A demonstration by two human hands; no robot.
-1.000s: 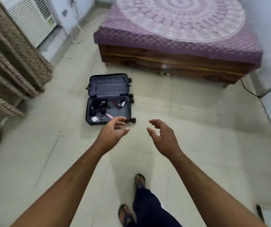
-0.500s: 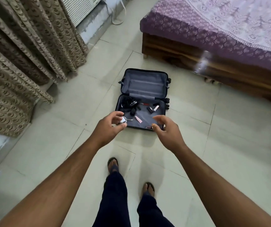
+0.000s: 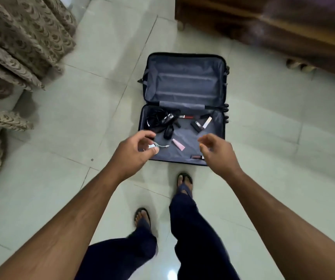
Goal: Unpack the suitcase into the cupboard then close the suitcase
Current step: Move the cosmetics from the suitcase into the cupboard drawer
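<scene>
Pale tiled floor (image 3: 273, 158), curtain left, wooden bed frame top right. One suitcase (image 3: 184, 81) lies open flat ahead of your feet: grey lining, far half bare, near half holds black cables, pink tube, few small cosmetics. Your two hands hover over it, left hand (image 3: 134, 154) and right hand (image 3: 217, 154) both loosely curled, grasping nothing.

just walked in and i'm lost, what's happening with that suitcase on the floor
A person stands over the open suitcase on the tiled floor, both hands out above it. The left hand and right hand hold nothing yet. Small items remain inside: a black cable bundle, a pink tube and small boxes.
</scene>
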